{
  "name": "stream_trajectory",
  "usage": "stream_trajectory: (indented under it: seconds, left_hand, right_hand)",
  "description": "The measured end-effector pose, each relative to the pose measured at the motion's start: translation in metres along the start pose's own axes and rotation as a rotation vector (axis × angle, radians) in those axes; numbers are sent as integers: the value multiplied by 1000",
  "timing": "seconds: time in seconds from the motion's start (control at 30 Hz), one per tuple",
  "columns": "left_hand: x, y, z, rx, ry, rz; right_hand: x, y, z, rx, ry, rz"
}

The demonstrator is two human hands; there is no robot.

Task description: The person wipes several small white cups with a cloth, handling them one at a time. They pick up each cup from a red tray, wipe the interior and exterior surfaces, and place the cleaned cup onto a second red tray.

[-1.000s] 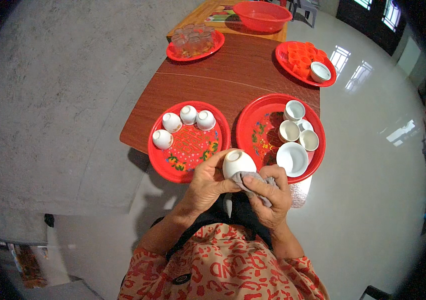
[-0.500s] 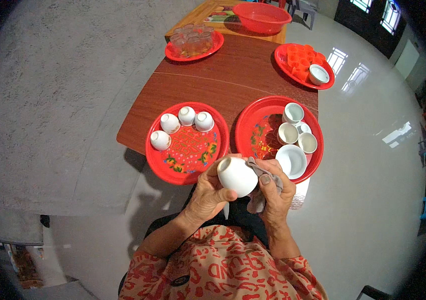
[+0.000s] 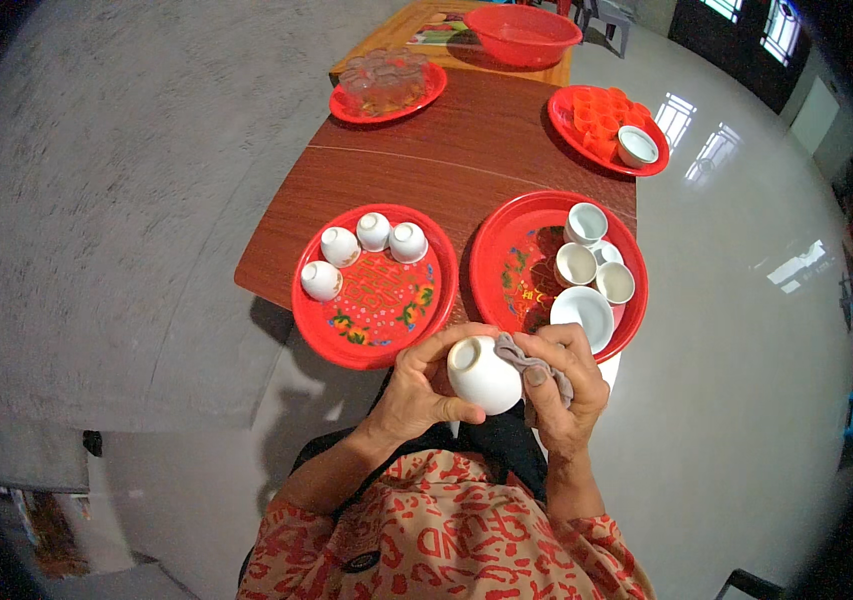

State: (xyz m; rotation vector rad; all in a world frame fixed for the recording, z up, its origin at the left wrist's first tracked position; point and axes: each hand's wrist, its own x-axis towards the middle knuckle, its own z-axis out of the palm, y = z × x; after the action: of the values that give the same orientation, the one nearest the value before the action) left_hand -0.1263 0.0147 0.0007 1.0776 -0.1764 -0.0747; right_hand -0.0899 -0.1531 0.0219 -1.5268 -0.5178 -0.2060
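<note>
A white cup (image 3: 484,378) is held tilted over my lap, its footed base toward the upper left. My left hand (image 3: 424,385) grips it, thumb below and fingers over the top. On the cup's right side, my right hand (image 3: 568,395) presses a grey cloth (image 3: 534,362), bunched between thumb and fingers. Beyond my left hand lies a red patterned tray (image 3: 376,300) with several white cups (image 3: 340,247) upside down along its far side. The red tray at right (image 3: 498,240) carries several upright white cups (image 3: 576,264) and a white bowl (image 3: 583,318).
Farther back, a red plate (image 3: 346,113) bears clear glasses (image 3: 386,78). Another red plate (image 3: 601,166) holds orange cups (image 3: 596,122) and a white bowl (image 3: 637,146). A red basin (image 3: 523,38) stands at the far end of the brown table (image 3: 396,175).
Both hands have moved slightly right and nearer to me with the cup. The cloth sits more bunched in my right hand. The trays stay in place.
</note>
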Motion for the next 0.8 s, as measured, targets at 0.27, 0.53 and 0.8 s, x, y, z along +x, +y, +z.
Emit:
stream_trajectory:
  seconds: [0.27, 0.53, 0.8]
  left_hand:
    - [-2, 0, 0, 71, 25, 19]
    - [0, 1, -6, 97, 158, 22]
    - [-18, 6, -27, 235, 293, 43]
  right_hand:
    - [-1, 12, 4, 299, -2, 260]
    - [-10, 15, 6, -208, 139, -10]
    - [-16, 16, 19, 20, -302, 260]
